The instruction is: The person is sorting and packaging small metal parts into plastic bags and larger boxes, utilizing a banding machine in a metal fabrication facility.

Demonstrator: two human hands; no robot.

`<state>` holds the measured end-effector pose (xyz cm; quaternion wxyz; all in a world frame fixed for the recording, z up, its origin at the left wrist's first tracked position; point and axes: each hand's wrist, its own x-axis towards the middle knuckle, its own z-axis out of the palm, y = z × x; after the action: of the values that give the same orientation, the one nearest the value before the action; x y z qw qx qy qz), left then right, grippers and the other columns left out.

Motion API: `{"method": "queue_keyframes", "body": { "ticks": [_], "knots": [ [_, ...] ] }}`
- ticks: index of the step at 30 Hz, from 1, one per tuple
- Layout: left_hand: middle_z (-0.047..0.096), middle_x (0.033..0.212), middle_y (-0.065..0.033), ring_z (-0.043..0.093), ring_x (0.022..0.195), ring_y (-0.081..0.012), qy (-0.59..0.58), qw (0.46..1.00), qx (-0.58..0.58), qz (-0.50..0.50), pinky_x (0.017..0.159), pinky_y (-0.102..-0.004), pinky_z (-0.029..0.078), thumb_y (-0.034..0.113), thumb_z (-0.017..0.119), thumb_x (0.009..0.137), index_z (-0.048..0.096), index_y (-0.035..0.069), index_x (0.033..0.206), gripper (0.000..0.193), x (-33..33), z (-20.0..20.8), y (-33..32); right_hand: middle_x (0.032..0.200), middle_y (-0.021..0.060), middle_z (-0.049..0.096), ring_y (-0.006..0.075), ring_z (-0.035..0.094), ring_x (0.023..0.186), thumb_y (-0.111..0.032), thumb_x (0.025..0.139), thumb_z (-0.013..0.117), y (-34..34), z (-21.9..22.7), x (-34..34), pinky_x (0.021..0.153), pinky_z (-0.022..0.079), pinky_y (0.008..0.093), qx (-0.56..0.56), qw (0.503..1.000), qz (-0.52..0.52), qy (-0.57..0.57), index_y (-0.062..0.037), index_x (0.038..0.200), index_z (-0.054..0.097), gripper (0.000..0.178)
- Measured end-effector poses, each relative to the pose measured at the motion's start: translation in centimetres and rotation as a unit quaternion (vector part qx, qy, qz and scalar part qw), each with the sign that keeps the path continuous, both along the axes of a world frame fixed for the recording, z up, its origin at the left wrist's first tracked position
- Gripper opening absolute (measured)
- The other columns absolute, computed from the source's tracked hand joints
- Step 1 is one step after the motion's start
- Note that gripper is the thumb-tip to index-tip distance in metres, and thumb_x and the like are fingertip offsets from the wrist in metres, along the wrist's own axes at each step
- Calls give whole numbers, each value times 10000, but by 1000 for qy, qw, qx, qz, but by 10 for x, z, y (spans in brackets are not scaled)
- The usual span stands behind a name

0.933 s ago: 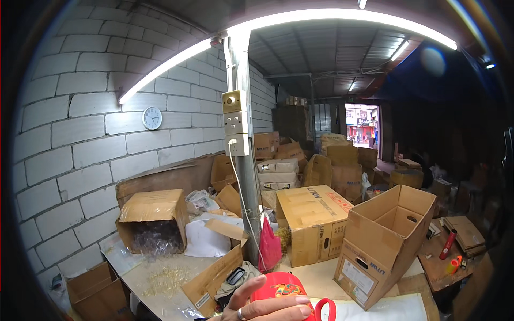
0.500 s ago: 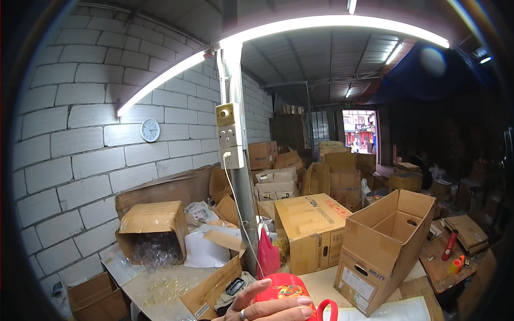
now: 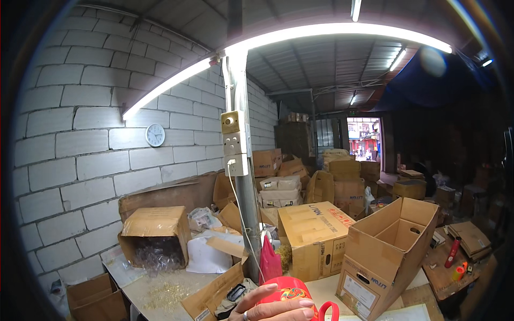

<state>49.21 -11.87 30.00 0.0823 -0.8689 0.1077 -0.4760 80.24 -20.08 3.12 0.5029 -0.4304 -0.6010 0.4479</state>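
The fingers point(image 3: 292, 306) of your left hand point(image 3: 257, 311) lie across the near side of the red container point(image 3: 276, 286), the uppermost digit apart from the rest; you cannot tell from here whether they clamp it, since the lower part is cut off, and your right hand is out of view; the container sits near, at the middle, glossy and rounded, with a multicoloured swirl and a smooth loop point(image 3: 336, 309) at its right; the likeliest trouble is a slip, as slick, curved walls would give lightly laid fingers little hold; the loop could also snag; just beyond hangs a thin, creased magenta bag point(image 3: 271, 263), easily caught by a far swing; to the right, a tall open carton point(image 3: 369, 249) looks tilted, so a bump might topple it; farther off sits a boxy, taped carton point(image 3: 300, 259); left of the container, a limp grey cloth point(image 3: 226, 306) bears a dark-rimmed item point(image 3: 235, 292); farther left on the table point(image 3: 204, 278), fine golden shreds point(image 3: 166, 295) could scatter or cling if brushed; beyond, a toppled box point(image 3: 155, 216) holds crinkled clear film point(image 3: 155, 254) before the white block wall point(image 3: 96, 166).
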Motion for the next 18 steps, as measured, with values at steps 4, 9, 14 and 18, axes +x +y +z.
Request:
{"method": "queue_keyframes", "body": {
  "ticks": [4, 9, 14, 18],
  "knots": [
    [605, 1132, -182, 624, 1007, -352, -20, 999, -48, -6, 996, -532, 367, 95, 660, 803, 431, 87, 1089, 366, 8, -20, 5, 1220, 127, 537, 218, 533, 1120, -165, 662, 822, 5, 3, 4, 937, 444, 353, 37, 999, -34, -19, 5, 1286, 473, 735],
    [617, 1105, -172, 633, 986, -335, -39, 987, -155, -2, 993, -512, 378, 88, 677, 791, 434, 89, 1096, 390, 15, -53, 4, 1235, 143, 523, 237, 520, 1132, -292, 668, 806, 3, 97, -22, 950, 414, 361, 123, 990, -66, 37, 13, 1318, 429, 811],
    [637, 997, -126, 648, 869, -276, -39, 958, -283, 16, 956, -463, 421, 146, 791, 680, 538, 15, 1098, 506, 22, -105, 2, 1106, 222, 560, 302, 573, 1006, -460, 617, 805, 0, 154, -45, 848, 472, 396, 329, 938, -112, -4, 34, 1142, 556, 763],
    [569, 1094, -163, 570, 1023, -304, 55, 901, -430, -16, 857, -401, 458, 159, 872, 555, 539, -19, 1154, 708, 19, -135, 4, 1086, 202, 584, 338, 593, 961, -358, 656, 800, 7, 195, -53, 810, 488, 411, 396, 898, 1, -191, -2, 1133, 585, 633]
  ]
}}
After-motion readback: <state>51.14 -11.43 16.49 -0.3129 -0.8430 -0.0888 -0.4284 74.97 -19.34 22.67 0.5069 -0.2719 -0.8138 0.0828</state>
